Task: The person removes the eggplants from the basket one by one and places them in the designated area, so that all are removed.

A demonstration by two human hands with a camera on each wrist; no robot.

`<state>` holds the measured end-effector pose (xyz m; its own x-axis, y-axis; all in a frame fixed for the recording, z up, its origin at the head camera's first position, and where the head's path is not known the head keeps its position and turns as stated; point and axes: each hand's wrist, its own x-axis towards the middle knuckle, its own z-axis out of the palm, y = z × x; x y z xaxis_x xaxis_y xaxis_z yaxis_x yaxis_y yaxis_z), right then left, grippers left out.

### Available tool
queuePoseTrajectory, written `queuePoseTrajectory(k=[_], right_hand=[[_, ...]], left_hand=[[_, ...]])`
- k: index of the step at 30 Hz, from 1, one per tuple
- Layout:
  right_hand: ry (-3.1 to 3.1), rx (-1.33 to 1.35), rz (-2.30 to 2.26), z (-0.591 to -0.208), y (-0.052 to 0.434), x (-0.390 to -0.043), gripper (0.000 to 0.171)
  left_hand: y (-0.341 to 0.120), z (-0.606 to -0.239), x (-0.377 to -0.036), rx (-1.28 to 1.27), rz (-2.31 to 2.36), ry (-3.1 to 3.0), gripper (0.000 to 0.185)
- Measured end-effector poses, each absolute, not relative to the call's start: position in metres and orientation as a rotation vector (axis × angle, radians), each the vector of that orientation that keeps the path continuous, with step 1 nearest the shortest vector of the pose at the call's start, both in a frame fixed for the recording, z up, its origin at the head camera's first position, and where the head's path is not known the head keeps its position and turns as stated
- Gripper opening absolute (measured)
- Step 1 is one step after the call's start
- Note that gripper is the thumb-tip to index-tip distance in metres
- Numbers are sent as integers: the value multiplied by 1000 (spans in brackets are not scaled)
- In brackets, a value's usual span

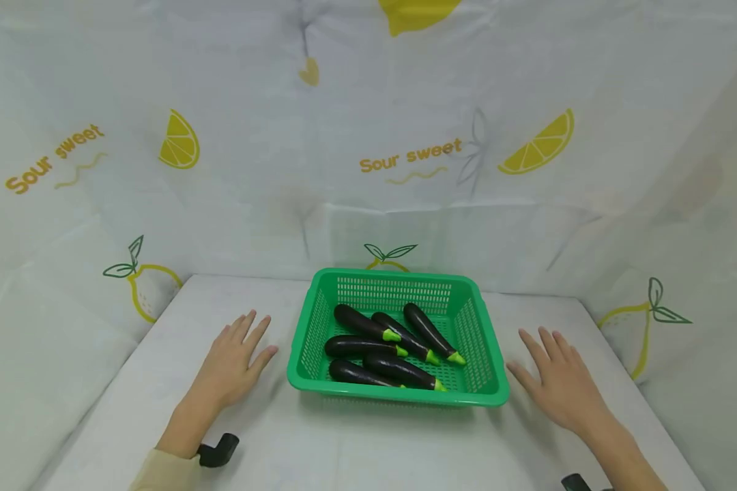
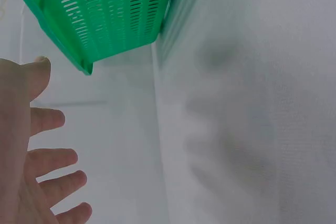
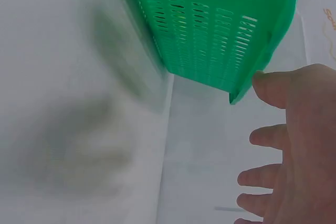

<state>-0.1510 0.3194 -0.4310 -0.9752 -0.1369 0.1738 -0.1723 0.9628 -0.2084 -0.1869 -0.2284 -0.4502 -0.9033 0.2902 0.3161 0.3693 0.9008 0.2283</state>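
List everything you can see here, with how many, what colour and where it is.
Eggplants: six, dark purple-black with green stem ends, inside the basket
Basket: one, green, on the table between the hands
Table: one, white, under the basket
Sheeting: count unclear, white, behind the table and at both sides
Lemon prints: several, yellow, some with green leaves, on the sheeting
Lettering: two full "Sour sweet" prints, orange, on the sheeting; more, cut off, at the right edge
Wrist pieces: two, black, one by each wrist
Sleeve: one, beige, left forearm
Left hand: one, bare, left of the basket
Right hand: one, bare, right of the basket
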Motion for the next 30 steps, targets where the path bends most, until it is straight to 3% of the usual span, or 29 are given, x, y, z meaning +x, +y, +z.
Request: queuePoseTrajectory(k=[14, 30], right_hand=[[-2798, 312, 467, -392, 298, -154, 65], [-2782, 398, 579, -360, 256, -160, 64]], left_hand=[[-212, -436, -193, -533, -701, -2663, 53], [-180, -433, -206, -497, -1089, -2688, 58]])
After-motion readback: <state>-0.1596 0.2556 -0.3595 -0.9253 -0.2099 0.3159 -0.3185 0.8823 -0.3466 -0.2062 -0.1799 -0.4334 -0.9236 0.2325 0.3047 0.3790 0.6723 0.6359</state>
